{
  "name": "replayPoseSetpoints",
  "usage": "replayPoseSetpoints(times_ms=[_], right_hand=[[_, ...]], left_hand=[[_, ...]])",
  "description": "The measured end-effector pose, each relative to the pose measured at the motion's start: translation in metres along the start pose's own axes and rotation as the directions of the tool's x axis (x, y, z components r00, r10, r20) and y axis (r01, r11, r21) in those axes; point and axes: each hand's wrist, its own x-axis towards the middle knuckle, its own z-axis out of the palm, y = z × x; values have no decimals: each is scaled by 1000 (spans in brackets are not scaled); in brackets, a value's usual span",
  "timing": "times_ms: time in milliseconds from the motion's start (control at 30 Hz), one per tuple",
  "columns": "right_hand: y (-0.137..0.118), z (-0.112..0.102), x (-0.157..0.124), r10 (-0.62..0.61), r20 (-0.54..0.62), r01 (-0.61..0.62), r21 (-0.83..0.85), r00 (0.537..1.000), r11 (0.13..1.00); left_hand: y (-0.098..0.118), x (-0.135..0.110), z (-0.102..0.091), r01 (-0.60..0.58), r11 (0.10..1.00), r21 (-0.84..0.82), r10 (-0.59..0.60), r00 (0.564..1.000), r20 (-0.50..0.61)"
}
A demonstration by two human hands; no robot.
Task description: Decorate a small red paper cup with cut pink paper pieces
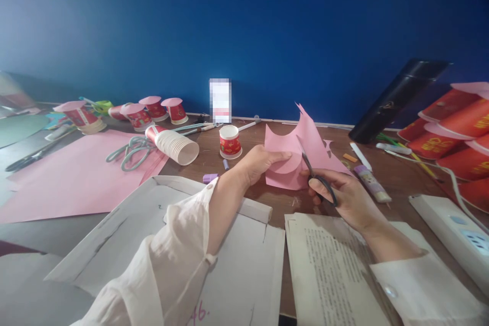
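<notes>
My left hand [257,162] pinches the left edge of a pink paper sheet [301,155] and holds it up off the brown table [397,183]. My right hand [346,198] grips black-handled scissors [315,173], whose blades reach into the pink sheet along a curved cut. The sheet has jagged, cut-away edges at its top. Both arms wear white sleeves.
An upturned red paper cup [230,141] and a stack of paper cups on its side [176,145] lie left of the hands. A large pink sheet [76,178], glue stick [372,183], power strip [451,229], black flask [397,99], red cups [454,132] and printed papers [324,265] surround them.
</notes>
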Motion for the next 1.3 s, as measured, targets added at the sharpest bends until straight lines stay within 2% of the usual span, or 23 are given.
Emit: replayPoseSetpoints(times_ms=[200, 1300], right_hand=[[3, -1, 1, -35, 4, 35, -50, 999, 998], [4, -2, -1, -89, -7, 89, -46, 996, 995]], left_hand=[[1, -1, 1, 18, 1000, -11, -18, 1000, 16], [0, 2, -2, 15, 999, -52, -12, 999, 47]])
